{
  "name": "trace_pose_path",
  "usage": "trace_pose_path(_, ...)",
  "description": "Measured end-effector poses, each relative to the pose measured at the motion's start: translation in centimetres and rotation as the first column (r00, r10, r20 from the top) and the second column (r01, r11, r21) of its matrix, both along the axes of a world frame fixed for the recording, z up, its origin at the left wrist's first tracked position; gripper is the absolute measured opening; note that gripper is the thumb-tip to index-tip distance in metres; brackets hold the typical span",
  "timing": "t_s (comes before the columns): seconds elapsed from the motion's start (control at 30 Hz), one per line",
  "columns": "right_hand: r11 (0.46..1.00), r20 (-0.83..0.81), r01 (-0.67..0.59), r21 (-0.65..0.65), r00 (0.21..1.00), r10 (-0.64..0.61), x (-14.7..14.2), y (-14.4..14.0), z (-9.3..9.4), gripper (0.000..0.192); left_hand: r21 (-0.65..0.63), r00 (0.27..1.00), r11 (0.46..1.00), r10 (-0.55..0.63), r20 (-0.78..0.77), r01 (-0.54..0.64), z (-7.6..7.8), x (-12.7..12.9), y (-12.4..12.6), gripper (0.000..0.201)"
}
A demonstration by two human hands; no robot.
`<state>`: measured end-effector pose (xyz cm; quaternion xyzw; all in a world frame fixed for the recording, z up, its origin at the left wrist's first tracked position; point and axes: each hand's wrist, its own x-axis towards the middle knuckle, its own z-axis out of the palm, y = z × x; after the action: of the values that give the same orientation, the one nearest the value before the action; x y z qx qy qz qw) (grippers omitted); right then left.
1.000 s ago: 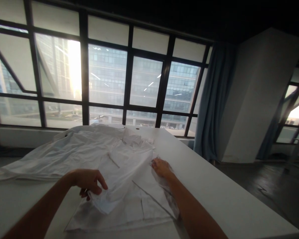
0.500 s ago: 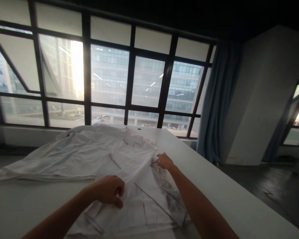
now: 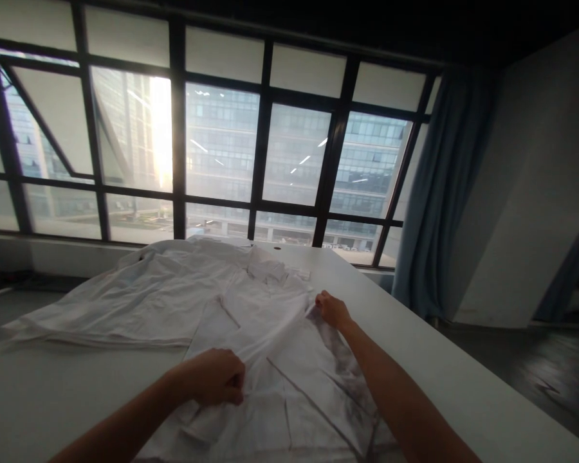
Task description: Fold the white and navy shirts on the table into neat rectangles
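Note:
A white shirt (image 3: 265, 328) lies spread on the table, its collar end away from me and its lower part close to me. My right hand (image 3: 334, 310) pinches the shirt's right edge below the collar, drawing the cloth up slightly. Over the shirt's lower left part, my left hand (image 3: 216, 376) is closed, thumb against fingers, with creases running from the cloth at its fingertips. Left of this shirt, more white garments (image 3: 139, 299) lie flat in overlapping layers.
The white table (image 3: 444, 379) stretches toward the windows (image 3: 222, 141), its right edge running diagonally. A blue curtain (image 3: 444, 212) hangs beside a pale pillar (image 3: 521, 193) on the right. Grey floor (image 3: 535, 360) shows beyond the table.
My left hand's fingers have closed onto the cloth. My right hand has moved a little to the right with the shirt's edge. The view has turned slightly left.

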<state>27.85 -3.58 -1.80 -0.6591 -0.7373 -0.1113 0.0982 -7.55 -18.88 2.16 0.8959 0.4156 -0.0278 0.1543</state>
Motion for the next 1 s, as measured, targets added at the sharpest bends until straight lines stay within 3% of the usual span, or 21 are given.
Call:
trace_pose_path(0.17,0.996,-0.154,0.086,0.032,0.985,-0.080,1.2,0.3,-0.8,0.016,-0.058,0.993,0.993,-0.099,0.062,0.103,0.4,-0.9,0.5,0.018)
trace_pose_path(0.27,0.990,-0.217,0.123,0.063,0.970,-0.107,2.0,0.3,-1.7,0.016,-0.145,0.982,0.982,-0.098,0.163,0.122,1.0,-1.4,0.8,0.024)
trace_pose_path(0.37,0.992,-0.240,0.123,0.014,0.964,-0.117,2.4,0.2,-2.2,0.019,-0.188,0.965,0.974,-0.075,0.253,0.125,0.7,-1.3,1.3,0.030)
trace_pose_path(0.5,0.985,-0.260,0.145,0.098,0.959,-0.115,1.9,0.1,-2.2,0.030,0.078,0.915,0.996,-0.062,0.399,0.033,-1.4,-0.9,2.7,0.038)
trace_pose_path(0.57,0.993,-0.223,0.059,0.101,0.974,-0.035,1.4,0.2,-2.3,0.038,0.182,0.917,0.983,-0.102,0.385,0.033,-2.7,-0.9,3.5,0.048)
trace_pose_path(0.67,0.995,-0.156,-0.076,-0.072,0.986,0.064,1.0,0.2,-2.8,0.048,0.189,0.972,0.981,-0.094,0.215,0.053,-4.3,-1.1,4.5,0.066)
trace_pose_path(0.83,0.922,-0.103,0.010,-0.388,0.993,-0.054,1.3,-0.4,-3.1,0.060,0.148,0.998,0.988,-0.049,0.028,0.044,-5.6,-1.3,4.0,0.075)
trace_pose_path(1.0,0.887,-0.001,0.033,-0.461,0.999,-0.037,1.4,-0.4,-0.9,0.064,0.137,0.996,0.987,-0.090,0.010,0.088,-4.9,-0.7,4.0,0.079)
